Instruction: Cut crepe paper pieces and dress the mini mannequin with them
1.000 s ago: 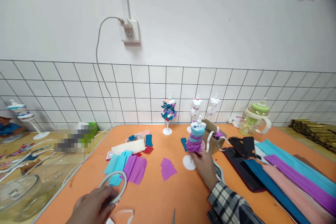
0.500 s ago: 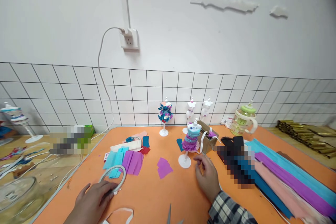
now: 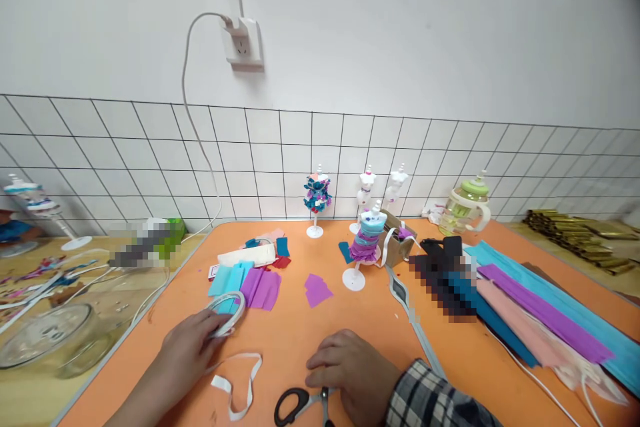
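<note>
Label point(image 3: 213, 272) at eight o'clock, edged red, print too small for me to read! Left hand point(image 3: 193, 337), half past seven, palm down, fingers curled onto the white ring point(image 3: 241, 312). Right hand point(image 3: 357, 373), half past five: fingers bunched together over the scissors point(image 3: 301, 399), whether pinching I can't tell. It was gripping the dress form point(image 3: 369, 240) a second ago; now that stands free at half past four on my orange desk point(image 3: 280, 340)!
</note>
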`<state>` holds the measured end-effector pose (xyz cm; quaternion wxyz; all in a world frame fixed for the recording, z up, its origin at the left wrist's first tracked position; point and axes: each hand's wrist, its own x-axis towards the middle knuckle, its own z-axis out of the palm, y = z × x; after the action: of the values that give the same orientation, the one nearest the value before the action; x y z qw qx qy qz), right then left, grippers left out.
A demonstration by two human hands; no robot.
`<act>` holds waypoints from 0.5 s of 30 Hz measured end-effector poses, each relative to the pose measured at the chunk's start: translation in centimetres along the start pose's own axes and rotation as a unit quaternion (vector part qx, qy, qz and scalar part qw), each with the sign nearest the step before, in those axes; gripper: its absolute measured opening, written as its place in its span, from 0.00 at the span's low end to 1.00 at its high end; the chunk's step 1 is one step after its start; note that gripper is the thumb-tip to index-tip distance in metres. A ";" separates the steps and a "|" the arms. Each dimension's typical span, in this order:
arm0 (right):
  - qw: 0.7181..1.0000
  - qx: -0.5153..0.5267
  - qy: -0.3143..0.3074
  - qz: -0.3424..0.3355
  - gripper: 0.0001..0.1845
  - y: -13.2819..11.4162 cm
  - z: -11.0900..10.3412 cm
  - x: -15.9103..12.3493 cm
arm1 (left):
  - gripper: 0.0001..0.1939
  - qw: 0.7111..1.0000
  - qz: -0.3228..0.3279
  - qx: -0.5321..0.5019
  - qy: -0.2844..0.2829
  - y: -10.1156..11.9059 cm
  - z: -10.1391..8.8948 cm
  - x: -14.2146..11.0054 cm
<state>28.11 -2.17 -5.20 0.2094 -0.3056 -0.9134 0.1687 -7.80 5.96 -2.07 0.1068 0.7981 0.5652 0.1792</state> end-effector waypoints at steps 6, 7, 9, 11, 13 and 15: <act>0.998 -0.024 0.014 0.063 0.22 0.6 -0.9 -0.4 | 0.25 0.934 -0.114 -0.325 0.092 0.8 -1.2 0.1; 0.997 -0.031 0.015 0.072 0.22 0.8 -1.1 -0.5 | 0.29 0.914 -0.138 -0.370 0.089 0.8 -1.4 0.2; 0.995 -0.047 0.015 0.084 0.23 1.3 -1.3 -1.0 | 0.35 0.889 -0.159 -0.424 0.074 0.8 -1.6 0.4; 0.992 -0.070 0.024 0.100 0.21 1.9 -1.6 -1.5 | 0.34 0.890 -0.157 -0.419 0.090 0.8 -1.6 0.2; 0.986 -0.100 0.047 0.125 0.21 2.4 -1.9 -1.9 | 0.28 0.910 -0.142 -0.350 0.170 0.9 -1.5 -0.4; 0.977 -0.123 0.078 0.155 0.24 2.3 -2.3 -2.0 | 0.21 0.932 -0.097 -0.247 0.247 1.1 -1.3 -1.2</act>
<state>31.82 -1.24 -4.80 0.2122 -0.4789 -0.8496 0.0609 -7.70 4.44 -0.66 0.1747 0.6181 0.5865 0.4934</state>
